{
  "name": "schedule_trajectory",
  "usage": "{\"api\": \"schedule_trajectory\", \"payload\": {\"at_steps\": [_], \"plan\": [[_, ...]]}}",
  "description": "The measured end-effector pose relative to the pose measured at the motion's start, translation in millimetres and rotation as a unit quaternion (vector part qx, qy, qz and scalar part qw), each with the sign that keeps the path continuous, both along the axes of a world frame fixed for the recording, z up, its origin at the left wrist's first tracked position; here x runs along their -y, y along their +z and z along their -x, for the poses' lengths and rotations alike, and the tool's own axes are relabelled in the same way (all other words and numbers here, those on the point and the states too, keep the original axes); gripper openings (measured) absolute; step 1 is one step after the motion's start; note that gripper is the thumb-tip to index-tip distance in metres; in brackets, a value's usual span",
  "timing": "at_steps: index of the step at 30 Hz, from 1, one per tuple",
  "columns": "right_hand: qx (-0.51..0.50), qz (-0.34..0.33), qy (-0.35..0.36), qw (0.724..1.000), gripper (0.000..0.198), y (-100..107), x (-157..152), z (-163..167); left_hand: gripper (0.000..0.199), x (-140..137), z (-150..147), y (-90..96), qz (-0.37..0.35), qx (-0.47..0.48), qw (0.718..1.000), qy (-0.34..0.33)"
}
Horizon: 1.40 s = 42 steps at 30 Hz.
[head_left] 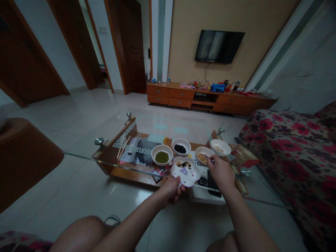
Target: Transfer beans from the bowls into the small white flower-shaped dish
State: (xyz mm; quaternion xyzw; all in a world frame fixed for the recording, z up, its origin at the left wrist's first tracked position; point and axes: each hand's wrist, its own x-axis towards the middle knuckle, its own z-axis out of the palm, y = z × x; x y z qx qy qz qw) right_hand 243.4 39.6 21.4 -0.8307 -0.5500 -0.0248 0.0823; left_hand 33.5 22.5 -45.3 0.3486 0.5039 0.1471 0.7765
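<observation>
My left hand [172, 189] is closed on the near rim of a white flower-shaped plate [193, 175] with a purple print; a few dark and tan beans lie on its far part. My right hand [222, 171] pinches a thin purplish utensil [206, 157], its kind too small to make out, whose tip reaches into a white bowl of tan beans [202, 158]. Left of the plate stands a bowl of green beans [162, 157]. Behind it is a bowl of black beans [180, 148], and at the far right a bowl of pale pieces [219, 148].
All the bowls stand on a glass table [147, 171] with metal knobs at its corners. Chopsticks [123, 148] and a clear roll [131, 148] are at its left. A floral sofa [283, 140] borders the right; a low cabinet [181, 93] stands under the television [219, 46].
</observation>
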Motion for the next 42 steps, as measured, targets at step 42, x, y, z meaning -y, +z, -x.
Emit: {"api": "schedule_trajectory", "payload": {"at_steps": [42], "plan": [[-0.032,0.087,0.212,0.973,0.024,-26,-5,58,0.048,-1,0,1.0,-0.011,-0.013,1.000,-0.007]]}}
